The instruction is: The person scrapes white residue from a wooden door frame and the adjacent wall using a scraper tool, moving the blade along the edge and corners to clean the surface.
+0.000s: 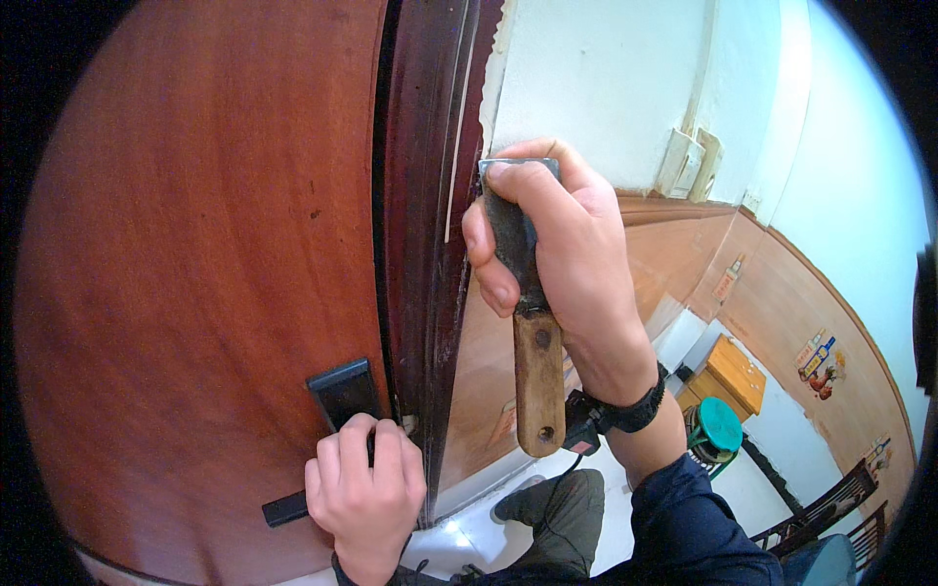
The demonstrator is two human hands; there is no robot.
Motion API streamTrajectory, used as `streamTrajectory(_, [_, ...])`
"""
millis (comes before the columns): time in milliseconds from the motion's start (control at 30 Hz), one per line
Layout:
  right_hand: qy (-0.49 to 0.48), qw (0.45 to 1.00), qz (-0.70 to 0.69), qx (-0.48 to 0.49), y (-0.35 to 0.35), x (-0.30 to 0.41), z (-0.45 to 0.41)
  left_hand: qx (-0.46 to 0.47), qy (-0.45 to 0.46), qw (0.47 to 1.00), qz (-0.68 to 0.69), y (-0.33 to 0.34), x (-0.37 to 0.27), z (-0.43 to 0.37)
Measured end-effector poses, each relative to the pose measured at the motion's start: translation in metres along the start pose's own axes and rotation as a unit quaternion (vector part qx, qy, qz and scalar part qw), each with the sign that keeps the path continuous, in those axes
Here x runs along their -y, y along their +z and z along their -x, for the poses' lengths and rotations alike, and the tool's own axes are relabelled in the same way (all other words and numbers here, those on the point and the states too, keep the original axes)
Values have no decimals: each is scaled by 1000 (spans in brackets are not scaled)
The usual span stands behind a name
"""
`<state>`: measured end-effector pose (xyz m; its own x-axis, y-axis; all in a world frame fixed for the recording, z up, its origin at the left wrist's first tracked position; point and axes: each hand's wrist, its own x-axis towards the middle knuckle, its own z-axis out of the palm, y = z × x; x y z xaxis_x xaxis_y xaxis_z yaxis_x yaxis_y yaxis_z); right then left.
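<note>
My right hand (579, 227) grips a putty knife by its metal blade (516, 242). The thumb presses flat near the blade's square end, and the worn wooden handle (540, 381) hangs down below my palm. That end is beside the dark door frame (432, 146), where the edge against the white wall is ragged; whether the blade touches it I cannot tell. Lower left, my left hand (366, 469) is closed over the black door handle (286, 508), below its dark plate (344, 392), on a reddish-brown wooden door (205, 256). The fingers hide part of the handle.
On the right wall sit white switch boxes (689, 165). Beyond my right arm are a wooden cabinet (725, 377), a green-topped stool (718, 425) and dark slatted chairs (821, 513). A cable (553, 498) hangs from a wrist device (586, 421) on my right wrist.
</note>
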<state>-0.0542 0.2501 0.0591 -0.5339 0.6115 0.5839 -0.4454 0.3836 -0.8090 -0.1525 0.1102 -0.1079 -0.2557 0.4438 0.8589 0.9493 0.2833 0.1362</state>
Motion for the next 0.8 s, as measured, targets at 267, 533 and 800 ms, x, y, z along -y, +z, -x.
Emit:
streamTrajectory(267, [11, 999, -44, -5, -3, -1, -1, 4, 11, 1000, 5, 0, -1, -1])
streamTrajectory(533, [23, 998, -60, -18, -1, -3, 5, -1, 2, 1000, 10, -1, -4, -2])
streamTrajectory(800, [17, 998, -56, -7, -1, -5, 4, 2, 5, 1000, 29, -4, 0, -1])
